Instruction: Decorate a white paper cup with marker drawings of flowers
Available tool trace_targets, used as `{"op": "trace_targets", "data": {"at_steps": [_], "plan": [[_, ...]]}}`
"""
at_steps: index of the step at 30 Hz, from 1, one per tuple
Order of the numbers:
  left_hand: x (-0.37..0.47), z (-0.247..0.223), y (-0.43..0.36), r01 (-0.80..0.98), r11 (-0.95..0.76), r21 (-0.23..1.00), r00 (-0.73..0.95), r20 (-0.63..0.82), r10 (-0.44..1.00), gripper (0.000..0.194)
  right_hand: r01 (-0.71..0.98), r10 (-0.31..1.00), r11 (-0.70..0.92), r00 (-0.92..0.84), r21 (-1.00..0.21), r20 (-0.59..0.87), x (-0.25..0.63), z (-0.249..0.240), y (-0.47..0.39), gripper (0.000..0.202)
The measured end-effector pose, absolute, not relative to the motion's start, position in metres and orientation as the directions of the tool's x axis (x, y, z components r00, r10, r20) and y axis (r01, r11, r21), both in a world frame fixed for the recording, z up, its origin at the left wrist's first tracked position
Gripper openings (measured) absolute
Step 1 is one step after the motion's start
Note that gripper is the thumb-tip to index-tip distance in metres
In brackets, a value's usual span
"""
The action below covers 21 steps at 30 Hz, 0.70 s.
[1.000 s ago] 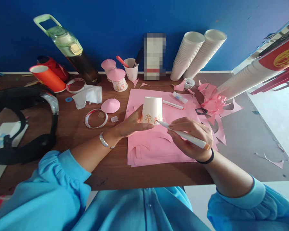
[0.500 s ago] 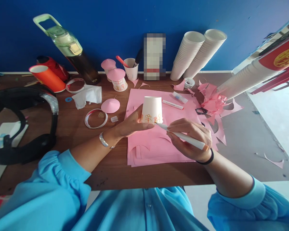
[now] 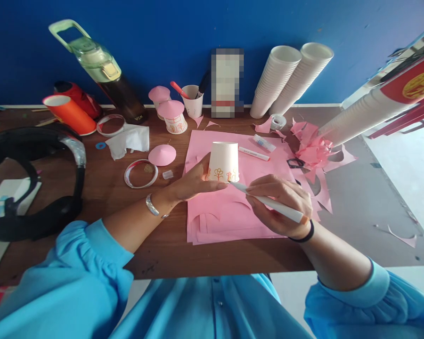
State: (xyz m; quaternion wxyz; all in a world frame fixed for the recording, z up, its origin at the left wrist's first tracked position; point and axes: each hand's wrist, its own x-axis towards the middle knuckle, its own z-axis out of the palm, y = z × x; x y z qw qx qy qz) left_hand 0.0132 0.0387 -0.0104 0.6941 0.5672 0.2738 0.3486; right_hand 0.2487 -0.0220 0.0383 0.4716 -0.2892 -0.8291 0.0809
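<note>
My left hand (image 3: 198, 181) is closed around the lower left side of an upside-down white paper cup (image 3: 224, 157). Orange-brown flowers are drawn in a band along the cup's lower rim. A white marker with an orange end (image 3: 279, 206) is gripped in my right hand (image 3: 281, 202), its tip at the rim near the flowers. Below both hands lies a stack of pink paper sheets (image 3: 212, 226). Another white marker with red ends (image 3: 254, 153) and a glue stick (image 3: 265, 143) rest on the sheets behind the cup.
Left of the paper are a pink paper cone (image 3: 162, 155), a cut cup ring (image 3: 140, 173) and two cone-topped cups, the nearer one (image 3: 175, 123) decorated. Stacked paper cups (image 3: 275, 80) stand by the wall. Pink scraps (image 3: 313, 146) lie at right; a water bottle (image 3: 108, 80) stands at left.
The cup has shifted very slightly to the right, and the marker's tip has moved a little with it. Both hands keep their holds.
</note>
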Motion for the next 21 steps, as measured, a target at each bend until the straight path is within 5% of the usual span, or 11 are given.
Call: {"op": "trace_targets", "data": {"at_steps": [21], "plan": [[0.0118,-0.0189,0.0408,-0.158,0.151,0.976,0.64,-0.016,0.768,0.077,0.381,0.566,0.818,-0.408,-0.431,0.716,0.2479,0.0368,-0.0207,0.016]]}}
